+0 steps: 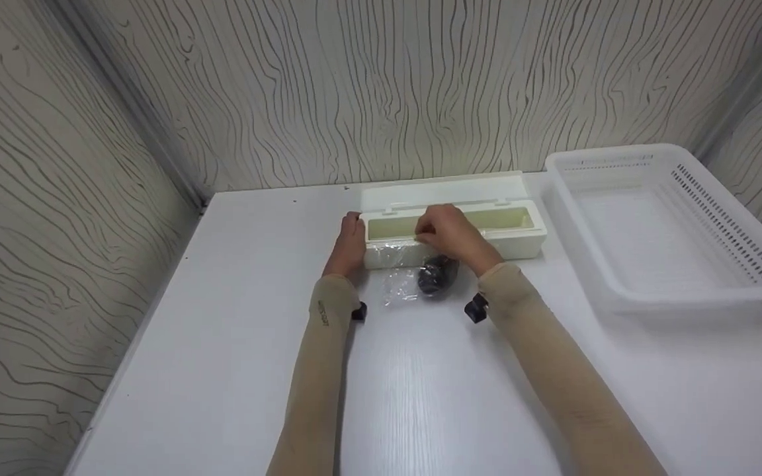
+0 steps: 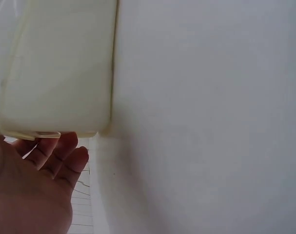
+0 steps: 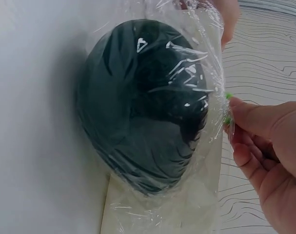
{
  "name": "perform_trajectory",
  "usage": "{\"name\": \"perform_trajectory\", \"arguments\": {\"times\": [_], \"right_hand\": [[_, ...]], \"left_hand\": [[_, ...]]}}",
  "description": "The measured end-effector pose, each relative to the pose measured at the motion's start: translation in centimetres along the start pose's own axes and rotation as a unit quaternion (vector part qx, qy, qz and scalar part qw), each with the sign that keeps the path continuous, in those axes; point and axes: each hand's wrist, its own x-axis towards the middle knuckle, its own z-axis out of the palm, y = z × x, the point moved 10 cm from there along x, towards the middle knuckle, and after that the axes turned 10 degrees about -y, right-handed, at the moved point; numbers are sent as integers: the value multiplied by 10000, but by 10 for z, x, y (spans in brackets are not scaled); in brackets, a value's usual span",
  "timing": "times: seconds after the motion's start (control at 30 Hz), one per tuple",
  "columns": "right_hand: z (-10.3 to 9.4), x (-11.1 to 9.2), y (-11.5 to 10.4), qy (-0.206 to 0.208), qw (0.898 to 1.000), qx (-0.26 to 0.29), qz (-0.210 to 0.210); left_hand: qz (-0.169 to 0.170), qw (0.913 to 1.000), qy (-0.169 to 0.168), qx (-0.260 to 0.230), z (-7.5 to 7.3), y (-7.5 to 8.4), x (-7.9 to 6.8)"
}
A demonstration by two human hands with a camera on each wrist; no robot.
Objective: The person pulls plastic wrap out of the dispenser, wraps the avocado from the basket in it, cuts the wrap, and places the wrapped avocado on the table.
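Observation:
A long white box (image 1: 454, 250) stands open near the back wall, its lid (image 1: 444, 190) tipped back. My left hand (image 1: 346, 248) is against the box's left end; the left wrist view shows its fingers (image 2: 65, 158) slightly bent beside that end, with the thumb largely out of sight. My right hand (image 1: 450, 233), over the front rim, pinches the edge of clear plastic film (image 1: 404, 277), where small green bits show between thumb and fingers. Under the film lies a dark, rounded, tapering object (image 3: 138, 105), in front of the box; its kind is unclear.
To the right stands a white plastic basket (image 1: 609, 264) with slotted sides. The white table (image 1: 222, 330) reaches to patterned wall panels (image 1: 328, 86) at the back and sides. A small black device (image 1: 477, 308) is strapped at the right wrist.

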Motion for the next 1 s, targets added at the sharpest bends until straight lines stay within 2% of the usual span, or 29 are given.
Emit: {"name": "perform_trajectory", "arguments": {"times": [0.2,0.3,0.57,0.77,1.0], "right_hand": [[4,6,-16,76,9981,-381,-472],[7,9,-22,64,9974,-435,-564],[11,14,-23,49,9982,-275,-523],[12,17,-28,108,9971,-383,-648],[19,25,-37,110,9957,-520,-765]], "left_hand": [[-41,10000,85,4,-3,0,-2],[-85,9999,65,-42,-2,-1,-1],[-256,9995,-25,-203,3,-1,1],[-292,9995,47,69,2,1,2],[-84,9999,88,37,0,3,3]]}}
